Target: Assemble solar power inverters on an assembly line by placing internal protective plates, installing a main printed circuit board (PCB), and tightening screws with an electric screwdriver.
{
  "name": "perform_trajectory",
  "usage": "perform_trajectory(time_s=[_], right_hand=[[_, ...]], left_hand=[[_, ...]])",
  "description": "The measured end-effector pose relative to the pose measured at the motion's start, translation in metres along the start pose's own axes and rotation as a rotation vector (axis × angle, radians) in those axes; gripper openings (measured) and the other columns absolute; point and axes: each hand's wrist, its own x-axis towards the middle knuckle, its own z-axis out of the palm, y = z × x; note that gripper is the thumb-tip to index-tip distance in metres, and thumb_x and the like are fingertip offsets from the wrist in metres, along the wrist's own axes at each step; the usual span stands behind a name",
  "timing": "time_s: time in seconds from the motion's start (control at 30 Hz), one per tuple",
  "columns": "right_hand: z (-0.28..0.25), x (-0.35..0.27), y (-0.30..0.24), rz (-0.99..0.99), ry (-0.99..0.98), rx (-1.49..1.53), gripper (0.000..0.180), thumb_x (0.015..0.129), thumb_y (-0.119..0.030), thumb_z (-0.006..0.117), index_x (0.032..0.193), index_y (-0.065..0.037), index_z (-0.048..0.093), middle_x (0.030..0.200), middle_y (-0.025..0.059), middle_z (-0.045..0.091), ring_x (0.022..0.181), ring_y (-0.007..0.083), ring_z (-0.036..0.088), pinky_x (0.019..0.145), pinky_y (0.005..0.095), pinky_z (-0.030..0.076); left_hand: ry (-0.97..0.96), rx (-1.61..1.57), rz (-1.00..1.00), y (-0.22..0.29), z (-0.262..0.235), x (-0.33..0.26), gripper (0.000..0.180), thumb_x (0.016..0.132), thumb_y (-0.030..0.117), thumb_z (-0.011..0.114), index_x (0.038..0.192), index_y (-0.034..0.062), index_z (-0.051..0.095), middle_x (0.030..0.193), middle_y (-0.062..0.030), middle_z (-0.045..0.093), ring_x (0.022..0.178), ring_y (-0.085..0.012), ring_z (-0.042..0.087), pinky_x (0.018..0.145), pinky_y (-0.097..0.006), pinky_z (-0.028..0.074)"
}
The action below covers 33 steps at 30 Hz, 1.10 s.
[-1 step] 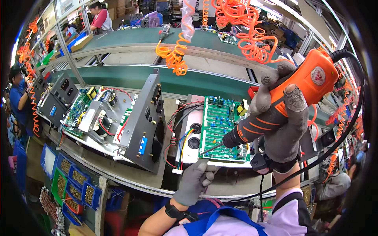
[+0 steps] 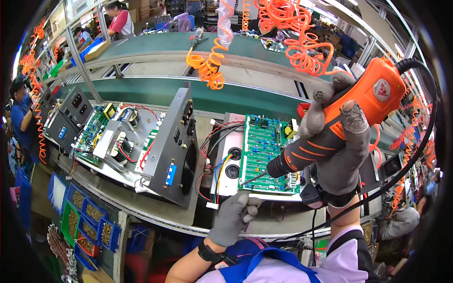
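Note:
My gloved right hand (image 2: 337,174) is wrapped round an orange and black electric screwdriver (image 2: 373,99). Its long bit (image 2: 255,178) slants down to the near left corner of a green circuit board (image 2: 259,153). The board lies flat on a pale metal chassis (image 2: 230,185) with round black grommets on its left side. Just below that corner is my gloved left hand (image 2: 230,219), at the chassis's near edge. Its fingers are curled together, and I cannot make out what they hold, if anything. Loose wires with a white connector (image 2: 212,205) lie to the left of the board.
A second chassis with an upright grey panel (image 2: 171,141) stands on the left. Blue and green bins of screws (image 2: 89,228) sit at the lower left. Orange coiled hoses (image 2: 207,68) hang above the green conveyor (image 2: 212,100). The screwdriver's black cable (image 2: 401,177) loops down on the right.

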Motion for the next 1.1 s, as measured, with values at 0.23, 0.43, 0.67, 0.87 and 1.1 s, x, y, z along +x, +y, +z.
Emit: perform_trajectory(time_s=[0.23,0.43,0.67,0.87,1.1], right_hand=[[0.007,0.001,0.001,-0.004,-0.019,-0.004,0.046,0.088,-0.031,0.058,0.122,-0.003,0.045,0.097,0.0086,0.054,0.065,0.0112,0.054,0.055,0.0265,0.047],[0.013,0.004,0.001,0.037,-0.083,-0.028,0.043,0.089,-0.028,0.058,0.123,-0.004,0.046,0.097,0.0088,0.055,0.066,0.0114,0.055,0.057,0.0280,0.048],[0.021,0.021,0.008,0.140,-0.238,-0.001,0.045,0.087,-0.027,0.060,0.124,-0.005,0.046,0.097,0.0079,0.056,0.070,0.0120,0.058,0.061,0.0290,0.051],[0.021,0.020,0.011,0.158,-0.268,-0.035,0.047,0.086,-0.026,0.061,0.124,-0.003,0.046,0.095,0.0073,0.056,0.068,0.0113,0.058,0.061,0.0279,0.050],[0.030,0.030,0.016,0.140,-0.442,0.353,0.038,0.082,-0.006,0.067,0.116,0.002,0.052,0.084,0.0062,0.061,0.067,0.0117,0.060,0.057,0.0257,0.051]], left_hand=[[-0.019,0.016,-0.005,-0.003,0.002,0.014,0.038,0.100,0.030,0.044,0.100,-0.0050,0.059,0.072,-0.0024,0.056,0.057,-0.0061,0.044,0.052,-0.019,0.036],[0.023,0.011,-0.029,-0.005,0.005,0.019,0.037,0.100,0.030,0.045,0.099,-0.0041,0.059,0.070,-0.0022,0.057,0.057,-0.0069,0.047,0.052,-0.020,0.037],[0.072,0.022,-0.010,-0.008,0.010,0.021,0.038,0.099,0.032,0.045,0.097,-0.0022,0.061,0.067,-0.0010,0.058,0.053,-0.0074,0.047,0.047,-0.019,0.036],[0.084,0.043,0.002,-0.009,0.011,0.021,0.037,0.099,0.033,0.045,0.096,-0.0011,0.061,0.065,0.0001,0.057,0.051,-0.0067,0.047,0.046,-0.019,0.036],[-0.032,-0.120,0.023,-0.011,0.008,0.015,0.030,0.099,0.023,0.046,0.096,-0.0033,0.059,0.080,-0.0076,0.061,0.067,-0.0121,0.057,0.058,-0.022,0.046]])
